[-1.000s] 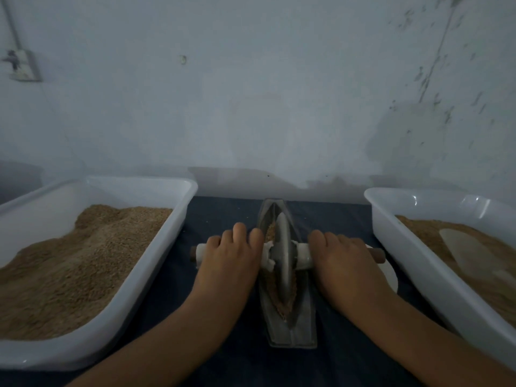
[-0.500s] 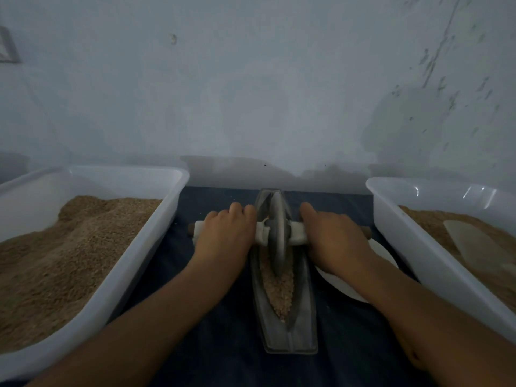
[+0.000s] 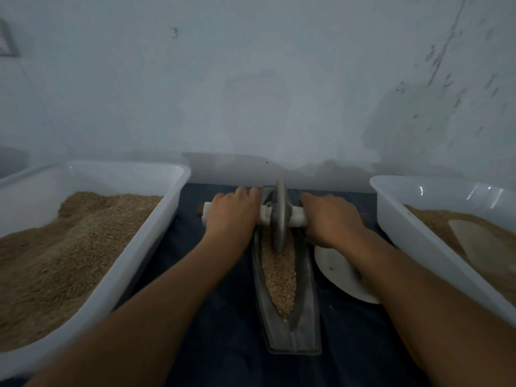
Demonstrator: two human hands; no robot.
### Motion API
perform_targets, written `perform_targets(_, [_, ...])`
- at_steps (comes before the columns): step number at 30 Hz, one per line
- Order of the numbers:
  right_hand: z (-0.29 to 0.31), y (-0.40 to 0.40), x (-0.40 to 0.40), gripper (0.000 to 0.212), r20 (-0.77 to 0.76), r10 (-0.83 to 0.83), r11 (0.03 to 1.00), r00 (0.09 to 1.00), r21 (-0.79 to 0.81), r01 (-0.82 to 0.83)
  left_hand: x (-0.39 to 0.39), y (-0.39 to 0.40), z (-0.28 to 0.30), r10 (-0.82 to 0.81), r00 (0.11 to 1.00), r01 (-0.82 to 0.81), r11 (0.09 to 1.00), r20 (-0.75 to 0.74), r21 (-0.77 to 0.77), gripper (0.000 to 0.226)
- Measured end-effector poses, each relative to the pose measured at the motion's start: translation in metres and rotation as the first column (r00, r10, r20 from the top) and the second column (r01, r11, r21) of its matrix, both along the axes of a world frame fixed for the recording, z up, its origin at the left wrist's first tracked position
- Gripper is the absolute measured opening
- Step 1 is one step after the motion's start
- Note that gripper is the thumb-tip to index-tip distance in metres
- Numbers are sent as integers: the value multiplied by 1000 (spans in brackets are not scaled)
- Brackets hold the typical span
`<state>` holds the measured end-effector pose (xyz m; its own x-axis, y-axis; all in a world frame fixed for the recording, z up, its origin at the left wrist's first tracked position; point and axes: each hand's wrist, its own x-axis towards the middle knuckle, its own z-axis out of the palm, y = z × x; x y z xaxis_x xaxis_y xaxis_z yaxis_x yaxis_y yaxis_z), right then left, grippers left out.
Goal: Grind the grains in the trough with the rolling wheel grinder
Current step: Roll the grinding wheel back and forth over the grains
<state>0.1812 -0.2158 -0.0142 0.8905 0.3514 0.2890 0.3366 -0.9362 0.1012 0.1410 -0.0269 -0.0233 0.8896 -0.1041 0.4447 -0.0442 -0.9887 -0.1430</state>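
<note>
— Where's the grinder sitting from where you stand?

— Dead centre on the dark cloth point(image 3: 217, 358). The metal trough point(image 3: 304, 325) runs long, from six o'clock up toward twelve, and the rolling wheel point(image 3: 279, 216) stands upright on edge at the twelve o'clock end, its lower rim down in the channel.

— And the grains?

— The grains point(image 3: 279, 277) fill the channel from the wheel toward six o'clock, tapering to a point near the close end.

— What are the hands doing?

— Both are on the white axle handle point(image 3: 297, 217) that passes through the wheel. The left hand point(image 3: 230, 219) is at nine o'clock of the wheel, laid over the handle with the fingers curled down over its far side. The right hand point(image 3: 332, 219) is at three o'clock, wrapped over its side the same way. The brown tip of the handle pokes out beyond the left hand.

— Anything else around?

— A white tub point(image 3: 134, 258) heaped with tan grain sits at nine o'clock of the trough. Another white tub point(image 3: 391, 219) at three o'clock holds browner meal, with a pale scoop point(image 3: 480, 244) lying on it. A white plate point(image 3: 337, 272) lies flat between the trough and that tub, partly under the right forearm. A pale, stained wall point(image 3: 251, 93) rises at twelve o'clock.
</note>
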Motion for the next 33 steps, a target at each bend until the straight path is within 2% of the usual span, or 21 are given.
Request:
perform_targets(4, [-11,-8,-19,30,30,-6,1000,1000,7,6,-17,-4,-7,-20,998,18,999,57,31,31])
perform_targets(7, [-16,-11,-38,33,74,9,1000,997,-12,-8,-33,-5,-8,-29,999,28,999,40,25,36])
perform_targets(13, [-14,-14,-78,16,130,91,993,987,-88,-79,-72,-6,-8,-36,999,36,999,-11,27,42])
perform_targets(15, [-16,-17,-91,12,176,112,992,978,-79,-100,-82,-6,-9,-52,999,52,998,0,47,43])
perform_targets(18, [-19,-22,-102,13,157,108,992,982,-84,-95,-91,-9,-12,-73,996,69,995,45,78,42])
perform_targets(25, [-22,-22,-75,31,118,111,994,987,11,-113,-69,-10,-9,-47,999,45,996,28,80,34])
perform_targets(33, [-11,-8,-19,32,31,93,996,995,2,-93,-23,-4,-9,18,999,-20,998,38,53,24])
